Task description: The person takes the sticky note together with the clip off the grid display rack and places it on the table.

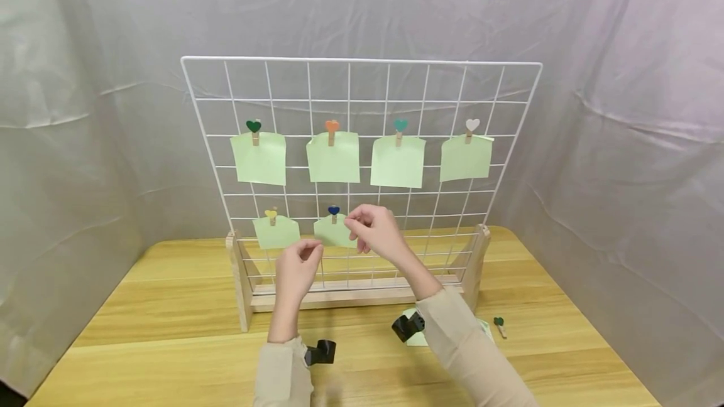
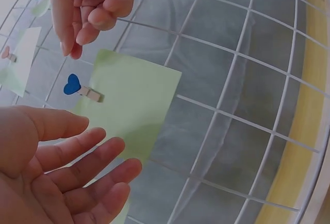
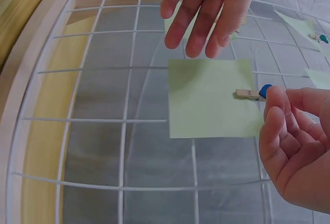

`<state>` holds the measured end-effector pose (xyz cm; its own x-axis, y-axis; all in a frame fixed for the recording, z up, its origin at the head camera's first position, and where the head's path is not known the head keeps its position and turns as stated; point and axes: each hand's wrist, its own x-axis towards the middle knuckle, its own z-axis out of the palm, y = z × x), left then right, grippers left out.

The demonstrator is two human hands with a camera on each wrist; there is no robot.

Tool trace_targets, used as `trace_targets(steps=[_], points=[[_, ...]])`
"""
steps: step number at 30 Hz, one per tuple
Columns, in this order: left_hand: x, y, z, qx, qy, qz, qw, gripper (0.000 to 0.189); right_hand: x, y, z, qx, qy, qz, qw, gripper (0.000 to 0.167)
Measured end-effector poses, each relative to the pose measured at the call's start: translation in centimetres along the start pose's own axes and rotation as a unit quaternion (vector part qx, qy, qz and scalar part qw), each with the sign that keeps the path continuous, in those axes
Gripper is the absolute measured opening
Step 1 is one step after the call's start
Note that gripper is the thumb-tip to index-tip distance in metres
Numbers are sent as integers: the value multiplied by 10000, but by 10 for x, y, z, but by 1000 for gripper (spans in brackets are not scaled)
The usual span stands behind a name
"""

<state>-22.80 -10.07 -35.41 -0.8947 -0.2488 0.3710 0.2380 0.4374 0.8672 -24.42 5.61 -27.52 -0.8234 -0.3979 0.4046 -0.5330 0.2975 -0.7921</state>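
Note:
A pale green note [image 1: 335, 234] hangs from a small wooden clothespin [image 2: 91, 95] with a blue heart [image 2: 72, 84], in the lower row of a white wire grid [image 1: 362, 63]. My left hand [image 1: 296, 265] is at the note's lower left side, its fingers [image 2: 77, 147] loosely extended and holding nothing. By the note's upper right corner is my right hand [image 1: 378, 231], fingers softly bent. In the left wrist view a gap shows between its fingertips and the clothespin; in the right wrist view they overlap the blue heart.
Other green notes [image 1: 260, 165] hang from heart clothespins in the upper row, and one [image 1: 276, 234] hangs left of the blue one. A wooden stand [image 1: 334, 297] holds the grid. Under the right forearm lie more green notes [image 1: 417, 339], beside a dark green heart clothespin [image 1: 500, 326].

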Motion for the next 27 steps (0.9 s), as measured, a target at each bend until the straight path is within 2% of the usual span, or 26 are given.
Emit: trace_targets(steps=[3, 7, 11, 20, 27], points=[[1, 2, -2, 29, 159, -23, 9999, 18, 5, 0, 2, 38, 63, -120, 9999, 15], [2, 4, -6, 69, 320, 26, 9995, 18, 15, 13, 5, 246, 94, -268, 9993, 17], [3, 4, -6, 45, 347, 57, 9994, 17, 23, 24, 8, 305, 104, -271, 9991, 20], [7, 5, -3, -134, 506, 210, 9984, 16, 32, 24, 16, -184, 39, -228, 9996, 26], [8, 4, -2, -300, 427, 349, 9980, 15, 34, 20, 20, -741, -127, 33, 9972, 32]])
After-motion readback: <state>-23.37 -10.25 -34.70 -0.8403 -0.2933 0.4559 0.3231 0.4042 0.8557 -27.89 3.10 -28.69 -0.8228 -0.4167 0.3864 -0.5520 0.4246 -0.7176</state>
